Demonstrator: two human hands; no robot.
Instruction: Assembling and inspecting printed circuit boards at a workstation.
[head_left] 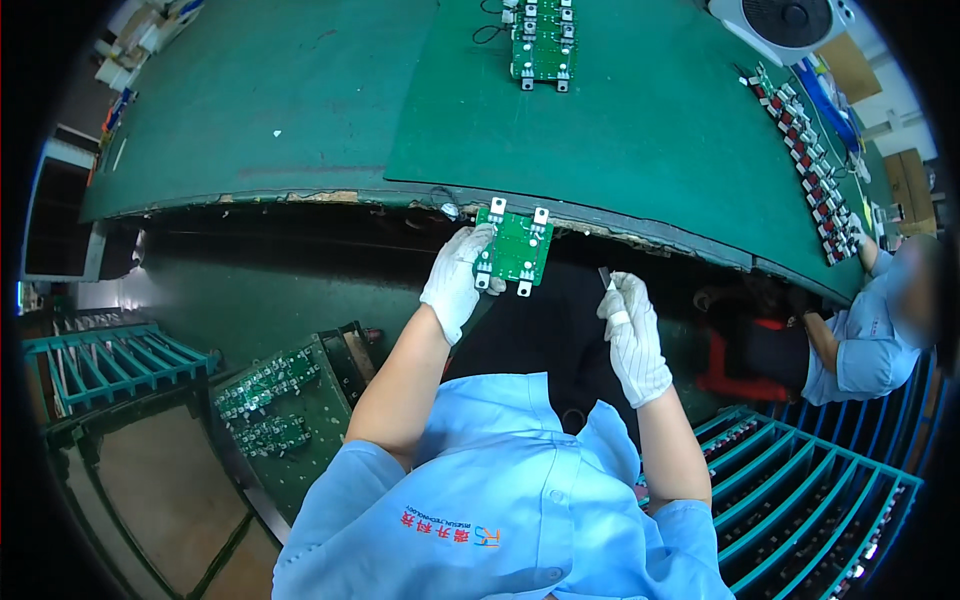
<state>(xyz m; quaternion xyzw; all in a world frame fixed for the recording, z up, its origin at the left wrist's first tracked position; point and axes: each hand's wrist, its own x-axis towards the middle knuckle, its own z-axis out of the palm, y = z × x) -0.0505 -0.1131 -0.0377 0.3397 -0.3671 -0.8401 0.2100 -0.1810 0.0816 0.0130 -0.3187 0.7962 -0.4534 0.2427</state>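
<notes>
In my white-gloved left hand (458,278) is a green circuit board (520,248), gripped by its left edge just off the table's front edge. Silver metal terminals stick out at the board's top and bottom edges. My right hand (632,335), also gloved in white, is closed to the right of the board and apart from it. Out of its fingers pokes a thin, pale grey tool tip (604,277); the rest of that tool is hidden in the hand, so its kind is unclear.
More circuit boards (545,45) lie on the green table (300,120). A row of boards (810,170) runs along its right side, near a co-worker (865,330) and a fan (785,20). Teal racks (800,490) stand right and left (120,360); boards (265,390) sit low left.
</notes>
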